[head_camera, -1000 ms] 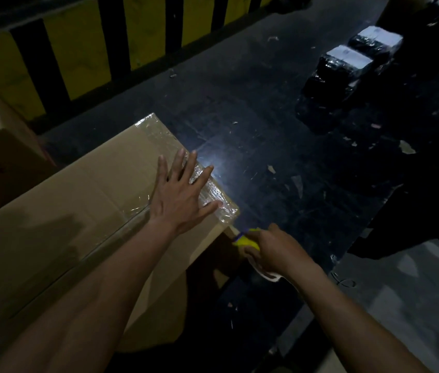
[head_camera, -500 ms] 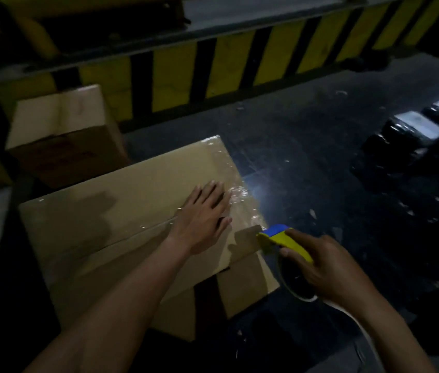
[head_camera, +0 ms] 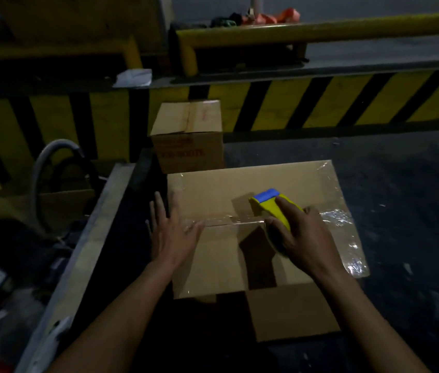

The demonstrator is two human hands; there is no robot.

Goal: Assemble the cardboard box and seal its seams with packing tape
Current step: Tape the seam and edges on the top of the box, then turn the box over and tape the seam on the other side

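A brown cardboard box stands on the dark floor in front of me, its top flaps closed. Clear packing tape shines along the middle seam and down the right edge. My right hand grips a yellow and blue tape dispenser that rests on the middle seam, right of centre. My left hand lies flat with fingers spread at the left end of the seam, partly over the box's left edge. A loose side flap hangs at the near side.
A smaller cardboard box with red print stands just behind the main box. A yellow and black striped barrier runs across the back. A grey ledge and a curved hose are at the left. Dark floor spreads to the right.
My view has swung left so the box faces me squarely. My right hand has brought the dispenser from beside the box's right end onto the top seam. My left hand slid to the seam's left end.
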